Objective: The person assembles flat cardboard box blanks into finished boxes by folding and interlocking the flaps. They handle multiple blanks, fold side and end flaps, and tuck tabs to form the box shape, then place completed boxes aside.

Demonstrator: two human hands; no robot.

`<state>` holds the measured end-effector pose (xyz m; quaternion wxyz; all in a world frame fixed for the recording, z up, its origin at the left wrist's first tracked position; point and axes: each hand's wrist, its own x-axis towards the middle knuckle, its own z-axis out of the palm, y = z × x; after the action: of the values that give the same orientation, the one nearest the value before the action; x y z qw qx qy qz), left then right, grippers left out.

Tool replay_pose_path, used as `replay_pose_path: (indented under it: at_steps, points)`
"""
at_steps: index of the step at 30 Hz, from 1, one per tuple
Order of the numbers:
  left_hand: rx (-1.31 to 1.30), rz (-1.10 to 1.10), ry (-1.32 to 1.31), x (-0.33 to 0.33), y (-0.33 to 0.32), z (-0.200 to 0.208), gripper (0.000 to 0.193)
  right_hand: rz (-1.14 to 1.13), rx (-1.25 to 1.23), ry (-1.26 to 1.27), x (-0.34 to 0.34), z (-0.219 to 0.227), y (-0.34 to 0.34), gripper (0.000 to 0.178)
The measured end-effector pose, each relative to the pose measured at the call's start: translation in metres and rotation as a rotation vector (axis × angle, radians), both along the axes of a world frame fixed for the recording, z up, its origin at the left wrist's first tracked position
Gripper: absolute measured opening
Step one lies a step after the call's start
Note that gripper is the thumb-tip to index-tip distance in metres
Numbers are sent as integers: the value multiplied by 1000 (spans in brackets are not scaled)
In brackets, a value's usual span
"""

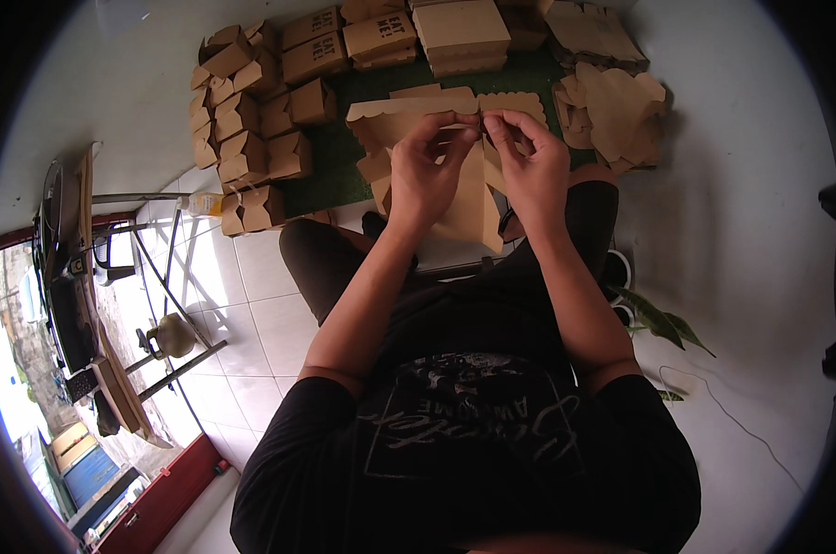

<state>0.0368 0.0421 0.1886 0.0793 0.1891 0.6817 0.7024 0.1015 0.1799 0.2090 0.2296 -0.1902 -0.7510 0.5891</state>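
A brown cardboard box blank, partly folded and with scalloped edges, stands between my knees on the near side of the green mat. My left hand is closed in a pinch at its upper middle. Close beside it, my right hand pinches the same part, fingertips almost touching those of the left. The bit of card between the fingers is mostly covered by them. Scalloped flaps spread out to both sides behind my hands.
Small folded boxes are stacked on the left of the green mat. Larger printed boxes and a pile of flat-topped boxes stand at the back. Loose cardboard blanks lie at right. A metal-framed rack is far left; a leafy plant is right.
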Motion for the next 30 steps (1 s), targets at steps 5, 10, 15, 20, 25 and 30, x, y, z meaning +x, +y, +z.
replay_pose_path:
  at_steps: [5,10,15,20,25,30]
  points:
    - [21,7,-50,1,2,6,32,71,22,44,4,0,0,23]
    - [-61,62,-50,-2,0,4,30,129,71,70,9,-6,1,44]
    - [-24,131,-25,-4,5,-3,23,179,-77,69,5,-12,11,49]
    - [-99,224,133,-1,8,-3,15,245,-146,31,5,-10,16,30]
    - [-128,229,247,-1,8,-2,17,205,-113,-4,-6,-12,24,30]
    - [-198,246,369,5,9,3,16,327,-192,73,-17,-18,37,28]
